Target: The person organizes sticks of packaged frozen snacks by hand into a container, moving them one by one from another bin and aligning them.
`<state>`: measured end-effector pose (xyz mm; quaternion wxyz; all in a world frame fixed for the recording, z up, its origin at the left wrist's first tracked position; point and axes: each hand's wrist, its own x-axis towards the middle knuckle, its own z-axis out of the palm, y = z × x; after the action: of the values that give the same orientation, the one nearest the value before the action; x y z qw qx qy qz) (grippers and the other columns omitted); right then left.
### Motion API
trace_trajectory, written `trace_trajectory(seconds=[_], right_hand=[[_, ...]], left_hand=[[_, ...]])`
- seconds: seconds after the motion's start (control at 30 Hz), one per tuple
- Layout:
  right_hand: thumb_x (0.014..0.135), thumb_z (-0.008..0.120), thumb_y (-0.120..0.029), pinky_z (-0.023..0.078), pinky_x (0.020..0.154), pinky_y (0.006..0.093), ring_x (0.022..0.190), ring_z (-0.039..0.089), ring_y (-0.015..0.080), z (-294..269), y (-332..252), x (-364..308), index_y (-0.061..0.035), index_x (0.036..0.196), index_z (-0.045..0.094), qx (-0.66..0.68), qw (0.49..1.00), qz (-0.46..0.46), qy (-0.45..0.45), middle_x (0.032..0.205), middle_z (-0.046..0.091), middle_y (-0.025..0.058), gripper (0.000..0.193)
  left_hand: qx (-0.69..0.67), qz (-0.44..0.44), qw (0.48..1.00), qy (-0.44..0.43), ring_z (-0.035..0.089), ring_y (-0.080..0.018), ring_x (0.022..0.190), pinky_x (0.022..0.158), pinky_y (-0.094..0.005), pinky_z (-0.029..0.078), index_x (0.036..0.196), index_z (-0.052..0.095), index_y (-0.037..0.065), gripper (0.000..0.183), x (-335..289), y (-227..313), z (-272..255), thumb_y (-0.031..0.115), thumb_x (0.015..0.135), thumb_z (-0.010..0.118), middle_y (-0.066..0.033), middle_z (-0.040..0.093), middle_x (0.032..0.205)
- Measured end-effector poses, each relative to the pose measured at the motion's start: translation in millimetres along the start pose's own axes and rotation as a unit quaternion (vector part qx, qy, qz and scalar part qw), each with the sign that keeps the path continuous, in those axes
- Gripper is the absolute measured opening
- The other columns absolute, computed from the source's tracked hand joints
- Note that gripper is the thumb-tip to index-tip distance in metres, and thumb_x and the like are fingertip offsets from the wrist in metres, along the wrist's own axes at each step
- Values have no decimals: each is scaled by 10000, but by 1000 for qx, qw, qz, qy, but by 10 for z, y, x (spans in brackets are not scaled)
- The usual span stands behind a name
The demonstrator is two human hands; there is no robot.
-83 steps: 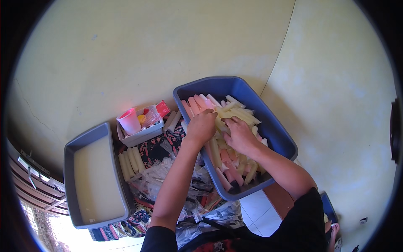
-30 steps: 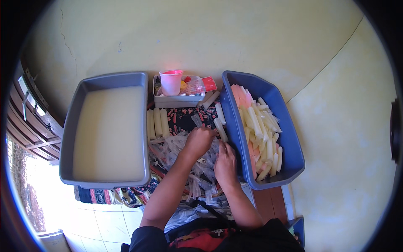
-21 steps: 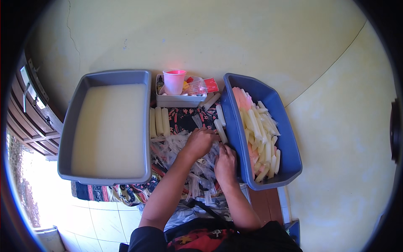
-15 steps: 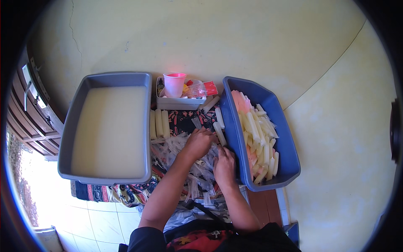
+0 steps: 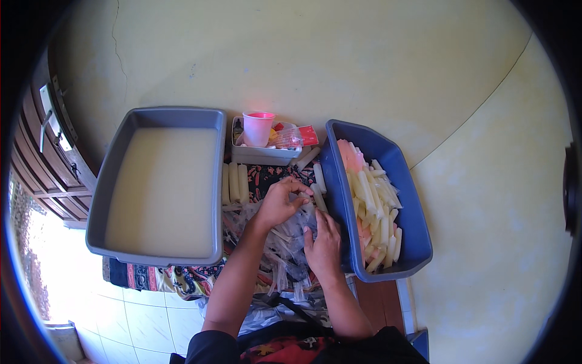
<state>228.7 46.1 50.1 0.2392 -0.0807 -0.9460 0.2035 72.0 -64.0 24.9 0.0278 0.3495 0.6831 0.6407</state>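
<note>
My left hand (image 5: 282,202) hovers over a heap of clear plastic sleeves (image 5: 284,249), fingers bent and thumb apart, with nothing visible between them. Its fingertips are beside a filled pale tube-shaped plastic packet (image 5: 318,198); whether they touch it I cannot tell. Lower and to the right is my right hand (image 5: 325,245), its thumb spread from the fingers, at the heap's right edge. To the right stands a blue-grey tub (image 5: 413,242) of filled pale tubes (image 5: 377,200), some pinkish. A grey tub (image 5: 219,182) of cloudy whitish liquid (image 5: 163,188) is on the left.
Behind the hands, a small white box (image 5: 264,156) holds a pink-lit cup (image 5: 257,130) and small packets. Three pale tubes (image 5: 234,183) stand side by side next to the left tub. Patterned cloth (image 5: 176,280) lies underneath. A wall (image 5: 303,54) rises behind; a wooden door (image 5: 54,164) is far left.
My hands have drawn apart; before, their fingers were close together near the tube. The left fingers have straightened somewhat, and the right thumb has spread. The whole view has shifted slightly.
</note>
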Motion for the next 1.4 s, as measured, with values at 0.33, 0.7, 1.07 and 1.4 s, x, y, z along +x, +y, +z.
trace_trajectory(seconds=[0.33,0.7,1.07,1.4], right_hand=[[941,726,-50,483,1102,505,1289,620,422,65,-96,325,10,1483,565,-30,996,-56,66,1406,644,220,569],[980,717,-45,507,961,508,1143,691,389,-272,-413,410,-48,1443,627,4,989,-76,128,1263,721,181,471],[1010,696,-57,564,954,499,1125,693,434,-1380,-176,400,-10,1434,635,-16,982,-68,175,1234,708,224,431],[962,740,-43,566,927,497,1056,707,460,-1664,1132,892,18,1377,665,-61,997,-16,40,1198,724,250,427]], left_hand=[[-107,41,984,139,701,-191,1026,941,-326,551,1178,820,38,273,63,-26,-108,-6,909,810,-95,729,1115],[-330,17,937,110,684,-105,1116,985,-272,558,1318,734,-14,300,56,304,-176,-12,1018,730,-57,716,1259],[-312,96,945,-1,670,-121,1151,1030,-280,535,1295,738,4,260,657,1089,521,9,1035,716,-59,672,1287],[-129,40,989,-54,758,-202,1048,936,-330,611,1293,758,12,320,1292,682,1350,11,974,781,-110,774,1134]])
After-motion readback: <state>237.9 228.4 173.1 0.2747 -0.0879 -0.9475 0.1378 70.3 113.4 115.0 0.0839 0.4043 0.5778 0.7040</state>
